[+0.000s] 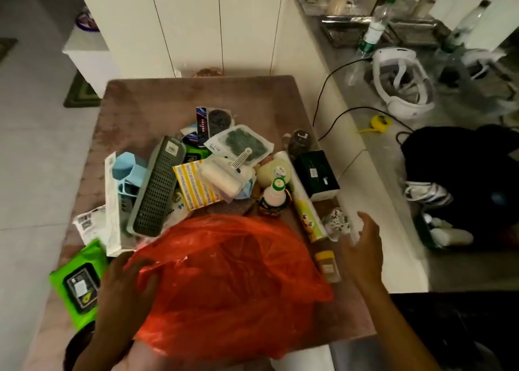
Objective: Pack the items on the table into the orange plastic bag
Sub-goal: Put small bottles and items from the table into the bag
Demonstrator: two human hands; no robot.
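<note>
Orange, crinkled plastic bag (233, 275) lies slack on the desk's (157, 101) near edge, left hand (126, 280) spread flat against it, right hand (362, 247) open and empty beside a small jar (327, 266).

Your left hand (127, 283) and right hand (363, 251) are both bare, with no gloves, rings or watch showing. Your forearms are uncovered too; no sleeve reaches them. The fingers (366, 221) look slightly blurred.

Your bag (233, 280) lies nearest you on the table (157, 103): wipes pack (80, 283) to its left, jar (328, 265) to its right, basket (157, 186) and bottle (273, 199) behind it.
</note>
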